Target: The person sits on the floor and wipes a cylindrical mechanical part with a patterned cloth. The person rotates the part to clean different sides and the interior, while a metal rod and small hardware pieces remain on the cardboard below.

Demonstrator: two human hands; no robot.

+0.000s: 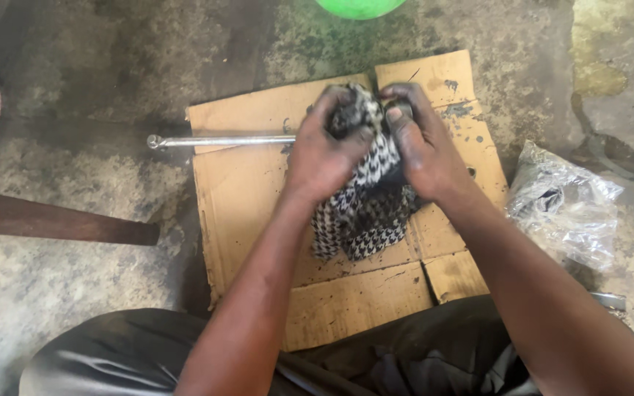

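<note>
We kneel over a flattened sheet of cardboard (pixel 258 191) spread on the stained concrete floor (pixel 60 293), which keeps our work off the grit. Our left hand (pixel 324 150) and right hand (pixel 423 147) are both wrapped tight around a black-and-white checked rag (pixel 368 209), bunched at the top between the palms so the cloth cushions whatever small part sits inside; that part is hidden, and we cannot tell what it is. The loose end of the rag hangs down onto the cardboard. A long steel bar (pixel 221 140) lies flat across the far edge of the cardboard, just beside our left hand, within easy reach. A crumpled clear plastic bag (pixel 566 205) rests on the floor to our right, and a rusty brown beam (pixel 60 221) lies well apart to the left
</note>
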